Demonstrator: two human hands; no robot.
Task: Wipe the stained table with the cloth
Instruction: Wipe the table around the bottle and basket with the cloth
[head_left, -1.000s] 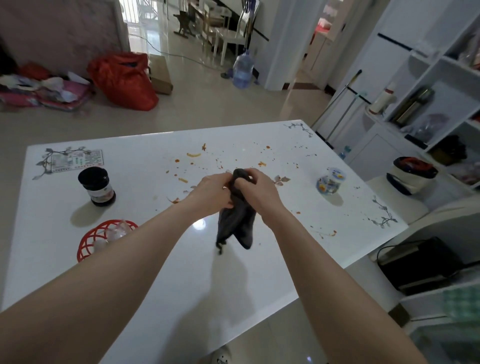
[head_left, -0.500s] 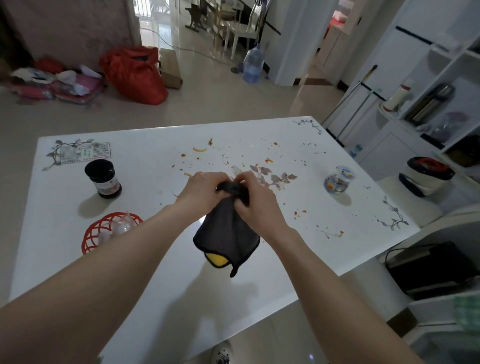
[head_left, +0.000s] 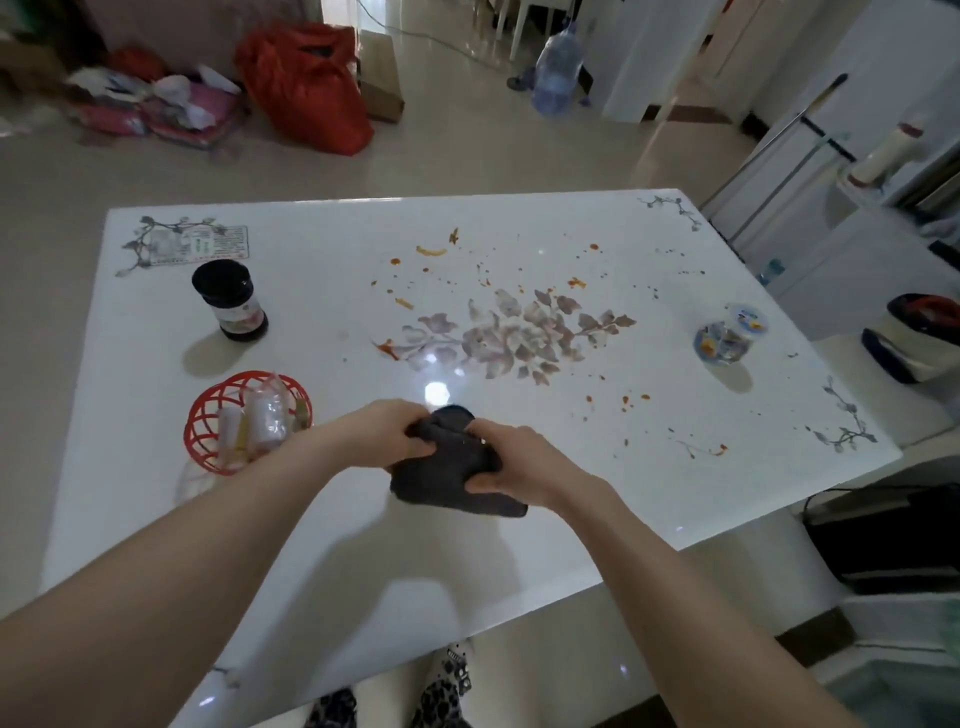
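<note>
A dark grey cloth (head_left: 449, 475) is bunched between both hands just above the white glossy table (head_left: 343, 545), near its front middle. My left hand (head_left: 382, 434) grips the cloth's left upper edge. My right hand (head_left: 514, 462) clasps its right side, thumb underneath. Orange-red stains (head_left: 431, 251) and small specks (head_left: 631, 399) are scattered over the table's middle and right, around a printed flower pattern (head_left: 519, 332).
A dark jar (head_left: 230, 300) stands at the left. A red wire basket (head_left: 244, 420) with wrapped items sits beside my left forearm. A small plastic cup (head_left: 727, 338) rests at the right. White shelving (head_left: 883, 218) stands at the right, and a red bag (head_left: 306, 83) lies on the floor beyond.
Both hands have drawn back toward the table's front edge with the cloth, which is now bunched and lower, close to the surface. The flower pattern is uncovered.
</note>
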